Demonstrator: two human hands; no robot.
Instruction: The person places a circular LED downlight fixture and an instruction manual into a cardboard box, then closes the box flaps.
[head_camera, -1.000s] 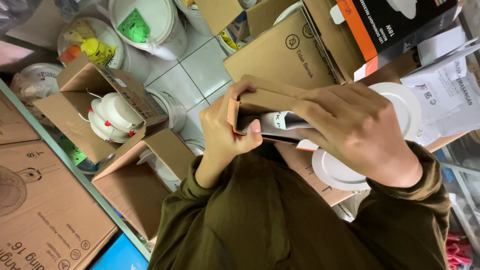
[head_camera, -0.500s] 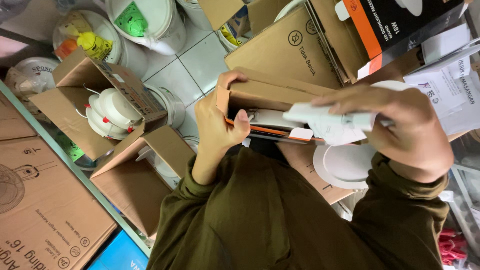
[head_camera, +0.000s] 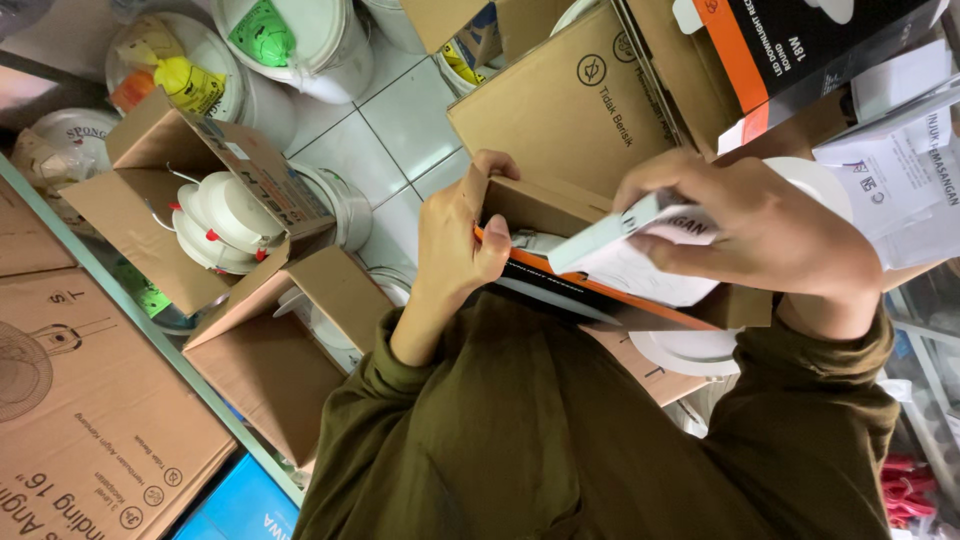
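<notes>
1. Gripping the edge of a small open carton (head_camera: 560, 215), the left hand (head_camera: 455, 235) has its thumb curled over the brown flap and its fingers wrapped around the orange-trimmed side.
2. The right hand (head_camera: 760, 235) is clenched around a flat white driver unit (head_camera: 610, 235) together with a folded white leaflet (head_camera: 640, 275), both held at the mouth of the carton.
3. The carton is held up in front of the person's chest, above the olive-green sleeves (head_camera: 420, 400), not resting on any surface.
4. Behind the right hand lies a round white downlight (head_camera: 700, 350); only part of its rim shows.
5. To the left, on the tiled floor (head_camera: 400, 110), an open brown box (head_camera: 150, 160) holds stacked white downlights with red clips (head_camera: 225, 225).
6. Just beside it stands a second open brown box (head_camera: 270, 360); its contents are mostly hidden.
7. Near the top edge are 2 white buckets (head_camera: 300, 45), 1 carrying a green packet.
8. A large flat carton with a fan drawing (head_camera: 70, 400) fills the lower left corner.
9. A black and orange lamp box (head_camera: 800, 40) sits at the upper right, with printed white papers (head_camera: 900, 170) just below it.
</notes>
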